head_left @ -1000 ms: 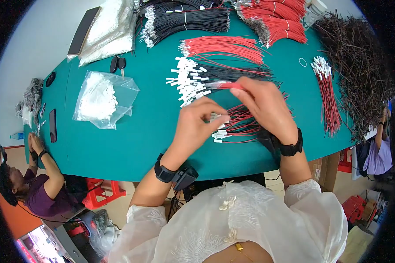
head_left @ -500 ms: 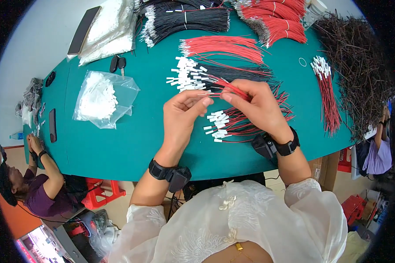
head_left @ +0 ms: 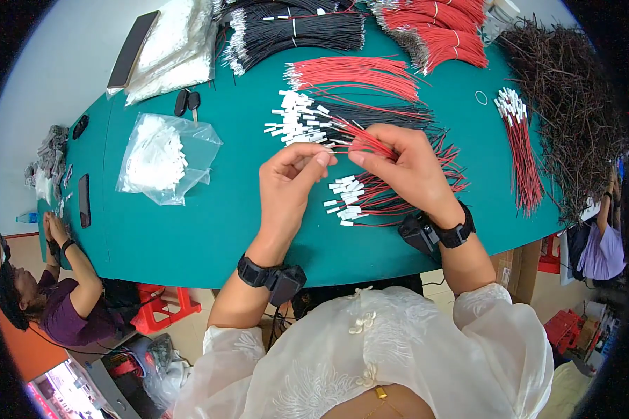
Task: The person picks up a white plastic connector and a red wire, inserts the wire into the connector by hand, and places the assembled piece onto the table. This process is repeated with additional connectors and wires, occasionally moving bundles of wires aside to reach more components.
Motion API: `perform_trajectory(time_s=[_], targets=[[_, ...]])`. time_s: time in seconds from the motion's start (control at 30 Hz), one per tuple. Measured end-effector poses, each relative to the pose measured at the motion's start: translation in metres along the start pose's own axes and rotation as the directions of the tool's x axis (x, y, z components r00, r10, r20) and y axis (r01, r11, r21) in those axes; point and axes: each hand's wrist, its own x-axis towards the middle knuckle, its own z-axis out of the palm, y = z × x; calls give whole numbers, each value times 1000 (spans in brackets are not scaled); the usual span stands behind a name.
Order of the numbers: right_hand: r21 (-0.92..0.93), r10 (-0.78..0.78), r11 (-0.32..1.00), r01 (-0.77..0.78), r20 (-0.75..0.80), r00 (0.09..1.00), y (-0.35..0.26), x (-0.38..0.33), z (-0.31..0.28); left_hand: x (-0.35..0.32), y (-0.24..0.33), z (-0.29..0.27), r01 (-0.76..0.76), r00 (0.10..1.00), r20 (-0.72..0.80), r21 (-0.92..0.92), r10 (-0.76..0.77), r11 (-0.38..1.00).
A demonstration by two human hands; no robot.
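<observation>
Over the middle of the table, my right hand (head_left: 410,167) is closed around a small bunch of red wires (head_left: 365,137), whose bare tips fan out to the left. My left hand (head_left: 288,178) pinches the tip of a red wire between thumb and forefinger; the fingertips cover what lies between them. Behind my hands are black wires (head_left: 381,113) and a cluster of white connectors (head_left: 297,112). Below the right hand lies a pile of red and black wires with white connectors (head_left: 349,199).
A clear bag of white connectors (head_left: 157,157) lies at left, near car keys (head_left: 188,103). Red wires (head_left: 356,73) and bundled black wires (head_left: 300,31) lie at the back. Finished-looking wires with connectors (head_left: 521,146) and a dark tangled heap (head_left: 566,112) are at right. A co-worker (head_left: 70,293) sits at left.
My left thumb and forefinger have closed over the wire tip that showed between my hands. The right hand has shifted very slightly left with the red wires.
</observation>
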Motion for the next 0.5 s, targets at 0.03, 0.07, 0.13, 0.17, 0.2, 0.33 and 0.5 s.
perform_trajectory(time_s=[0.03,0.07,0.13,0.17,0.2,0.33,0.5], targets=[[27,9,1000,-9,-5,1000,0,0,0,0,0,1,-10,1000,2,2,10,1000],[27,9,1000,-9,-5,1000,1,0,1,-1,1,2,-21,1000,3,4,21,1000],[46,-15,999,16,-22,1000,6,1,1,-1,1,2,-31,1000,4,5,31,1000],[55,-27,998,29,-30,999,7,1,1,-1,1,2,-31,999,11,17,31,999],[55,-27,998,28,-29,999,7,1,0,-1,1,2,-31,999,17,29,31,999],[58,18,998,-16,-38,999,4,0,0,-2,2,2,-29,999,22,53,28,998],[50,4,999,-2,-49,999,3,-1,0,-2,2,3,-26,1000,16,38,25,999]])
